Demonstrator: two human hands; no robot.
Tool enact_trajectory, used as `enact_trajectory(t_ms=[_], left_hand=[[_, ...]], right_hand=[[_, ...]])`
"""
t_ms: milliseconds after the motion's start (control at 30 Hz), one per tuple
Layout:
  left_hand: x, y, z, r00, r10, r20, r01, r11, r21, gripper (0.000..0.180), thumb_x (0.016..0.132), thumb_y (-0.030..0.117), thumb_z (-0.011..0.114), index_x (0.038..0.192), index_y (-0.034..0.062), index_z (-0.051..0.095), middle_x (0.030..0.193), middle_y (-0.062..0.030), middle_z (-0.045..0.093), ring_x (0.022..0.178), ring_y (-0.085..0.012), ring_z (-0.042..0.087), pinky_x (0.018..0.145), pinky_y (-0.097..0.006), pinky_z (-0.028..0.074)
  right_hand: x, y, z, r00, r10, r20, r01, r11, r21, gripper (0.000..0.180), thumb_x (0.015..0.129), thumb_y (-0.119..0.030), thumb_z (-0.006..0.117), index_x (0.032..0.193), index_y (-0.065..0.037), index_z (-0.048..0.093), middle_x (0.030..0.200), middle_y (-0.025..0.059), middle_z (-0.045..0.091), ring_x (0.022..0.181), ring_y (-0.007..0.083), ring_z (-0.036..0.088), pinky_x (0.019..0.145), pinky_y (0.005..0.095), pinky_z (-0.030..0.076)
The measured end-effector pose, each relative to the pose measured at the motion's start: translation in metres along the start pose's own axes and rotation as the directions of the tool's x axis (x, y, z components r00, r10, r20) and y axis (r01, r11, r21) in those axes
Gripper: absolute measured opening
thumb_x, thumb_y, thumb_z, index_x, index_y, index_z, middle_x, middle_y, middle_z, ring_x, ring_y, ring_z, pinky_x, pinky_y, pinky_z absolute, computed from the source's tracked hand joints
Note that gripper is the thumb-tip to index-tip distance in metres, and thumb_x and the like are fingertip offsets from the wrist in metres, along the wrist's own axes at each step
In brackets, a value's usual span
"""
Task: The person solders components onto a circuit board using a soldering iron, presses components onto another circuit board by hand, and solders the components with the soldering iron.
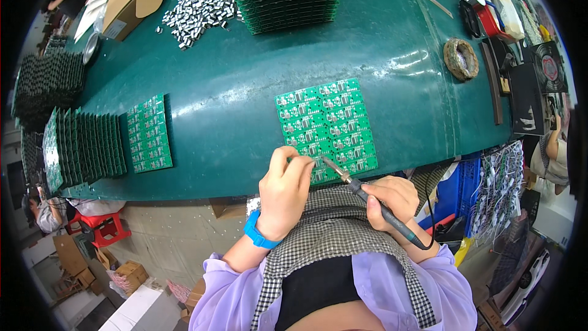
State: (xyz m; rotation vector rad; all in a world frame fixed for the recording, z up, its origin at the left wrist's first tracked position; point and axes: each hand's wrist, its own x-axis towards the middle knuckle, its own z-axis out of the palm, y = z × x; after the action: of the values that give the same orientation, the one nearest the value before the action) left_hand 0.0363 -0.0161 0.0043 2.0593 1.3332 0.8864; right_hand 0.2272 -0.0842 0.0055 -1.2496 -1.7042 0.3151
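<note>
The bench top (214, 141) was smooth and glossy, streaked with glare, and the circuit panel (328, 124) had a smooth-looking laminate face roughened by small mounted parts. The soldering iron (390, 216) had a bare metal shaft and a matt, plastic-looking handle; the heaped components (200, 11) showed bright, metallic-looking faces. The apron (334, 217) was of checked cloth, the sleeves (229, 297) of thin, softly creased fabric, the open box (122, 15) of matt cardboard, and the ring-shaped dish (452, 60) looked coarse and crusted.
</note>
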Motion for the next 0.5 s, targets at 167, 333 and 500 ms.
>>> enact_trajectory(t_ms=[167, 333, 500], left_hand=[[-0.001, -0.003, 0.000, 0.998, -0.070, -0.005, 0.070, 0.998, -0.001, 0.014, 0.077, -0.004, 0.069, 0.088, 0.0010, 0.063, 0.091, -0.0093, 0.056, 0.067, -0.0210, 0.058, 0.056, -0.031, 0.046], [-0.005, -0.008, 0.000, 0.997, 0.068, -0.027, -0.066, 0.995, 0.071, 0.014, 0.077, -0.004, 0.068, 0.088, 0.0008, 0.061, 0.091, -0.0088, 0.059, 0.061, -0.0147, 0.053, 0.052, -0.027, 0.042], [-0.014, -0.004, 0.000, 1.000, -0.005, 0.025, 0.006, 0.999, -0.039, 0.015, 0.077, -0.005, 0.067, 0.089, 0.0010, 0.061, 0.097, -0.0088, 0.063, 0.055, -0.0117, 0.047, 0.048, -0.026, 0.039]], right_hand=[[0.005, 0.003, 0.003, 0.999, 0.016, -0.030, -0.015, 1.000, 0.013, 0.017, 0.067, -0.002, 0.066, 0.083, 0.002, 0.068, 0.067, 0.0097, 0.064, 0.053, 0.0215, 0.063, 0.048, 0.0293, 0.049], [0.010, 0.000, 0.004, 0.998, 0.053, 0.020, -0.054, 0.998, 0.024, 0.018, 0.067, -0.001, 0.068, 0.084, 0.002, 0.067, 0.069, 0.0106, 0.065, 0.058, 0.0227, 0.065, 0.050, 0.0295, 0.050], [0.003, 0.000, -0.001, 0.998, 0.063, -0.016, -0.063, 0.997, 0.036, 0.018, 0.068, -0.005, 0.068, 0.085, 0.002, 0.067, 0.071, 0.0114, 0.065, 0.058, 0.0230, 0.065, 0.051, 0.0296, 0.051]])
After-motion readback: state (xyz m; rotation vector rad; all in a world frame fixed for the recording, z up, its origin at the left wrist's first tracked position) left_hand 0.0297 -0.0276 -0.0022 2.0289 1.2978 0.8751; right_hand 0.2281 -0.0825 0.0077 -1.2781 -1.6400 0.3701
